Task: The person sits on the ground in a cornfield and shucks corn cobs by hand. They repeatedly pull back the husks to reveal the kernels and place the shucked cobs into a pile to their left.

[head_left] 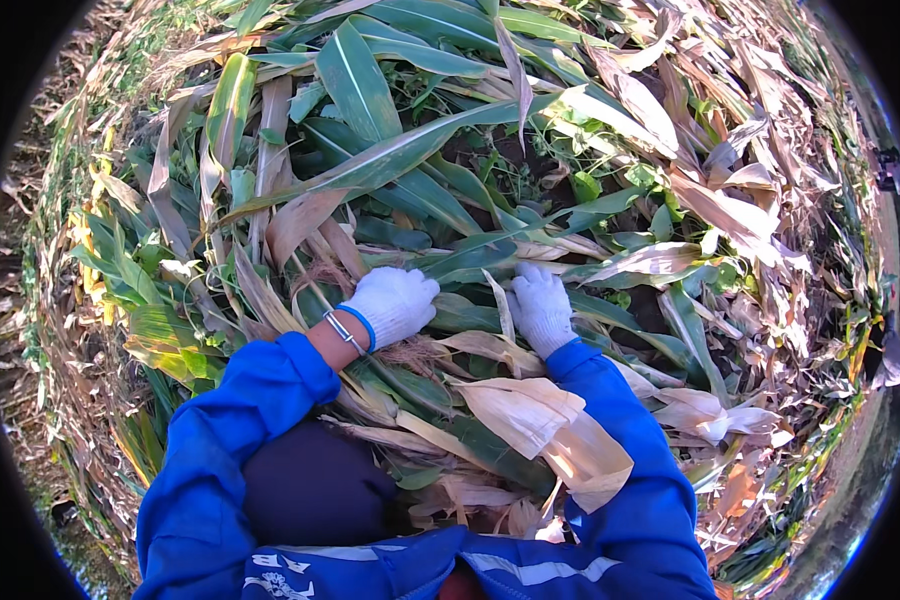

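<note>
My left hand point(399, 306), in a white knit glove with a blue cuff, is curled over the cut corn stalks and leaves before me. Reddish-brown corn silk point(412, 355) lies just below its wrist. A short distance to the right, my right hand point(541, 309), gloved the same way, bends its fingers down among green corn leaves point(465, 313). A narrow dry leaf point(501, 304) stands up between the hands. Both sets of fingertips are hidden, so any grip on a stalk or leaf cannot be made out. Pale dry husk point(547, 427) rests against my right forearm.
Long green corn leaves point(360, 82) cross the pile beyond my hands. Low leafy weeds point(586, 186) grow through it. Dry leaves point(727, 210) cover the ground at right. My dark-clothed knee point(315, 480) is below my left forearm. Blurred shapes point(891, 352) show at the right rim.
</note>
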